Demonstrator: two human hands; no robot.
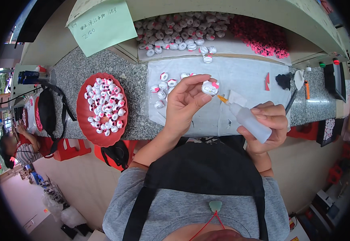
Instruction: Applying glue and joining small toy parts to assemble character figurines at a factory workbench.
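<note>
One bottle (250,121) tilts over a speckled counter (136,86), floor (301,168) seemingly tiled

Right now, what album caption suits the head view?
Left hand holds a white-and-pink piece; right hand grips a bottle, orange tip toward it.

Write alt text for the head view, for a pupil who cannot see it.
A person's left hand holds a small white-and-pink piece while the right hand aims the orange tip of a pale bottle toward it, above a white sheet. More white-and-pink pieces lie on the sheet and in a red dish to the left.
</note>
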